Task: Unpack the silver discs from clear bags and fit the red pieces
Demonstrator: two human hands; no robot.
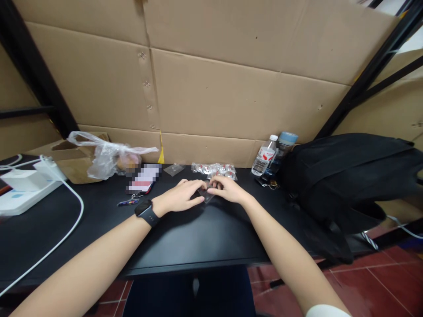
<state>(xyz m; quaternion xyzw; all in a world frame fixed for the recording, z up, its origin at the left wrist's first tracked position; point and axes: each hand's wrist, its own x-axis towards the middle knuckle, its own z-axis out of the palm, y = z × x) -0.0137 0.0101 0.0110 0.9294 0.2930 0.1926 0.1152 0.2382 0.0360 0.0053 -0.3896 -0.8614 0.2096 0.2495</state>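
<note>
On the black table [201, 240], our right hand [228, 189] pinches a clear packet [207, 197]; our left hand [181, 195] meets it, gripping or not we cannot tell. This packet looks unfinished; silvery packets [216, 168] lie just beyond, their progress unclear.

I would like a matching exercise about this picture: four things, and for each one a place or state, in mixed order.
Things:
1. small clear plastic piece
2. watch
3. water bottle
4. backpack

Places or states:
A. standing, with a white cap
B. around the left wrist
C. black, right of the hands
D. between the left hand and the right hand

Right pairs: 1-D, 2-B, 3-A, 4-C
</note>
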